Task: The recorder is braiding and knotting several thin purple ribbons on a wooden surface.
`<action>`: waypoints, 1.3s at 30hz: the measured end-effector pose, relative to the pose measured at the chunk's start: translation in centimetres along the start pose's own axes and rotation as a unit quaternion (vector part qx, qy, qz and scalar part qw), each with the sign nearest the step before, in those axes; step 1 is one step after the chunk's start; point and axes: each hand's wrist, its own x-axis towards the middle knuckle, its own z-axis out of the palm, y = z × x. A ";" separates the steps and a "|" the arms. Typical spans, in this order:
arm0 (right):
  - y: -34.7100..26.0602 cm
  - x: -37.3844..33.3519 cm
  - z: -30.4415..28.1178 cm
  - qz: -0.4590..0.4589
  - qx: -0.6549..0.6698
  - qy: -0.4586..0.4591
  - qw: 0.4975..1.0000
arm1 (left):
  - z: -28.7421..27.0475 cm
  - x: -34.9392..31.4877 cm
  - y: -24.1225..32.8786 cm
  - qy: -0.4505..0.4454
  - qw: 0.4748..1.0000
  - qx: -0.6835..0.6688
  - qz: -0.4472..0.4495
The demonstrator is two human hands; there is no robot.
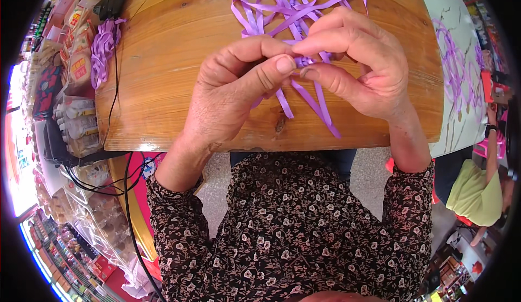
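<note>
Both hands meet above the wooden table, pinching one knotted piece of purple ribbon (304,61). My left hand (233,82) grips its left end between thumb and forefinger. My right hand (361,63) pinches the right side with thumb and fingertips. Part of the knot is hidden by the fingertips. Loose ribbon ends (312,104) hang below the hands toward the table's near edge. Just beyond the fingers lies a tangle of purple ribbons (287,3), with small knots along some strands.
The wooden table (163,85) spans the front. A purple ribbon bundle (104,49) lies at its left edge, near a black cable (116,74) and packaged goods (80,65). On the right, a white marbled table (453,125) bears more ribbons (453,57); a person in yellow-green (475,193) is beside it.
</note>
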 end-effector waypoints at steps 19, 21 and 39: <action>-0.1 -0.6 0.4 -0.067 -0.042 0.014 0.997 | 0.3 0.2 -0.9 0.013 0.975 0.159 0.155; 0.1 -0.6 0.5 -0.081 -0.023 0.023 0.996 | 0.1 0.2 -1.0 -0.014 0.967 0.170 0.191; 1.6 -0.5 2.0 0.025 0.014 -0.015 0.999 | -0.5 0.0 -2.9 0.087 0.988 -0.014 0.123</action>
